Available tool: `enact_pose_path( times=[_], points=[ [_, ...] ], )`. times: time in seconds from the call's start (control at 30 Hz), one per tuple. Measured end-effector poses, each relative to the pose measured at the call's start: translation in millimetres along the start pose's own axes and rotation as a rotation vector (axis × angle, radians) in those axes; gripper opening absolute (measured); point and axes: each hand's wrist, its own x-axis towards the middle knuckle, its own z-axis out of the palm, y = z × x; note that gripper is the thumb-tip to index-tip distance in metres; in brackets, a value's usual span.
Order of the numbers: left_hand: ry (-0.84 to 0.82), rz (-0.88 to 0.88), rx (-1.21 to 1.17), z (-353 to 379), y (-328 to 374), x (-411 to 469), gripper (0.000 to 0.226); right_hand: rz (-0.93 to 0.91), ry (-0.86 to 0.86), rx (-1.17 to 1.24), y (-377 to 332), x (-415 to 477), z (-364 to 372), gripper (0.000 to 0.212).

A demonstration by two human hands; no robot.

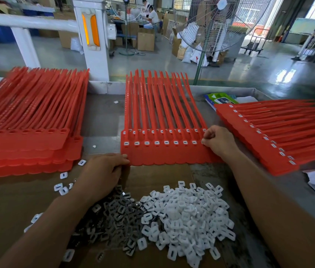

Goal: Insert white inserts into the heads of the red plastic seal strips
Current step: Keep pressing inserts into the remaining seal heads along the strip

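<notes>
A sheet of joined red seal strips (164,153) lies in front of me, tails pointing away. White inserts (156,142) sit in a row of its heads. My right hand (217,141) is at the row's right end, fingers curled, pinching a white insert at the last head. My left hand (102,171) holds the sheet's near left corner, fingertips curled on its edge. A heap of loose white inserts (187,215) lies on cardboard (162,175) below, beside a heap of dark metal clips (114,215).
A stack of red strip sheets with empty heads (23,144) lies at left. Another stack with inserts fitted (276,136) lies at right, tails pointing right. Stray inserts (62,187) dot the cardboard. A green packet (221,98) and papers sit behind. A standing fan (206,22) rises beyond the table.
</notes>
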Motion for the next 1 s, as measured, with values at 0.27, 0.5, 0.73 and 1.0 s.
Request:
enact_pose_path(
  times=[0.27, 0.5, 0.73, 1.0],
  points=[
    [0.000, -0.001, -0.001, -1, 0, 1, 0.031, -0.048, -0.026, 0.063, -1, -21, -8, 0.008],
    [0.000, 0.012, 0.012, 0, -1, 0, 0.030, -0.177, -0.166, 0.099, -18, -62, -35, 0.011],
    [0.001, 0.020, 0.028, 0, -1, 1, 0.030, -0.256, -0.497, -0.009, -26, -92, -34, 0.013],
    [0.002, 0.016, 0.024, 1, -3, 2, 0.031, -0.262, -0.545, -0.042, -27, -95, -23, 0.020]
  ],
)
